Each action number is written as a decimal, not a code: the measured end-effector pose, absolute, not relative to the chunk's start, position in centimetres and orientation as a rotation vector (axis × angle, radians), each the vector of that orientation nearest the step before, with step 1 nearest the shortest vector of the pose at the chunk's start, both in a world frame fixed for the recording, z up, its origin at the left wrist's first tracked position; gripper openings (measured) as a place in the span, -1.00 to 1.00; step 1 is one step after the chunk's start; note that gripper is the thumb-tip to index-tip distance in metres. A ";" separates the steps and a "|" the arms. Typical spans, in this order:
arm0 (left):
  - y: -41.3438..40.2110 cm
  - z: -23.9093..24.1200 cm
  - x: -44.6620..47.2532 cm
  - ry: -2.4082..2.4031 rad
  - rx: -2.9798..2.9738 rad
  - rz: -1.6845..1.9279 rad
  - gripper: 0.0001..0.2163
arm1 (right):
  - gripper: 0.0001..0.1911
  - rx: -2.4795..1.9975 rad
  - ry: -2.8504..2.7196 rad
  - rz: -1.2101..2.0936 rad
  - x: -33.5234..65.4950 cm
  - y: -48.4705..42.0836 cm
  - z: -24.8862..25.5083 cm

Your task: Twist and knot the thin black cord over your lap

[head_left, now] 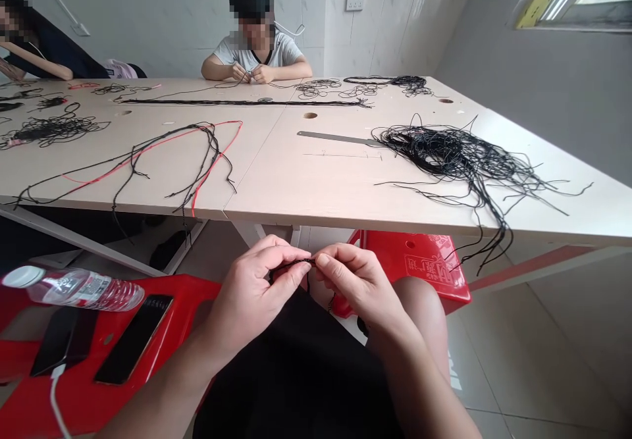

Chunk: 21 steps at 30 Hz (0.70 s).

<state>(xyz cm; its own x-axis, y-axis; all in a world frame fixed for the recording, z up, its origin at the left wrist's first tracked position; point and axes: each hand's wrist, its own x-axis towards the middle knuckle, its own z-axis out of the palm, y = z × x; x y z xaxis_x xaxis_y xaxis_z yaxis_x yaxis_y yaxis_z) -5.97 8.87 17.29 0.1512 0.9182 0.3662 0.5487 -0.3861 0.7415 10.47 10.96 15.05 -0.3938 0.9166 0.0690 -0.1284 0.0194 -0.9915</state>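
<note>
Both of my hands meet over my lap, just below the table's front edge. My left hand pinches a thin black cord between thumb and fingers. Right beside it, my right hand grips the same cord with thumb and forefinger, the fingertips of both hands nearly touching. A short length of cord hangs below the fingers; the rest is hidden by my hands. On the table ahead lie a large tangled bundle of black cords and, to the left, several knotted black cords with a red cord.
A metal ruler lies partly under the bundle on the table. Left of me, a red stool holds a water bottle, a phone and a black power bank. Another red stool stands under the table. A co-worker sits opposite.
</note>
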 end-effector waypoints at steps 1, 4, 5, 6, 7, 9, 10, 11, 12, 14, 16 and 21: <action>8.8 17.4 -5.9 1.406 2.004 1.129 -0.89 | -0.71 -0.866 -1.448 1.492 10.5 10.9 15.1; 8.6 17.7 -5.7 1.441 2.070 1.135 -0.91 | -0.71 -0.880 -1.520 1.387 10.3 10.7 14.9; 8.5 17.7 -5.6 1.462 2.108 1.147 -0.92 | -0.72 -0.885 -1.541 1.345 10.2 10.7 14.8; 8.5 17.8 -5.4 1.490 2.150 1.166 -0.92 | -0.73 -0.891 -1.562 1.300 10.1 10.6 14.6; 8.6 17.8 -5.3 1.522 2.194 1.185 -0.92 | -0.74 -0.899 -1.582 1.249 9.9 10.5 14.5; 8.7 17.6 -5.0 1.585 2.267 1.216 -0.90 | -0.77 -0.911 -1.616 1.136 9.5 10.4 14.2; 8.8 17.6 -4.8 1.606 2.293 1.226 -0.89 | -0.78 -0.911 -1.629 1.080 9.3 10.3 14.0; 8.8 17.6 -4.7 1.619 2.309 1.230 -0.89 | -0.79 -0.911 -1.636 1.031 9.2 10.3 13.9; 8.9 17.6 -4.7 1.626 2.315 1.236 -0.88 | -0.78 -0.910 -1.635 0.995 9.1 10.2 13.9; 8.8 17.8 -4.7 1.620 2.291 1.241 -0.88 | -0.77 -0.906 -1.609 0.973 9.1 10.1 13.9; 8.8 18.2 -4.8 1.573 2.175 1.188 -0.91 | -0.78 -0.896 -1.548 1.016 9.2 10.2 14.1; 8.6 19.0 -5.8 1.483 1.759 0.870 -0.91 | -0.80 -0.830 -1.327 1.264 9.8 10.7 14.5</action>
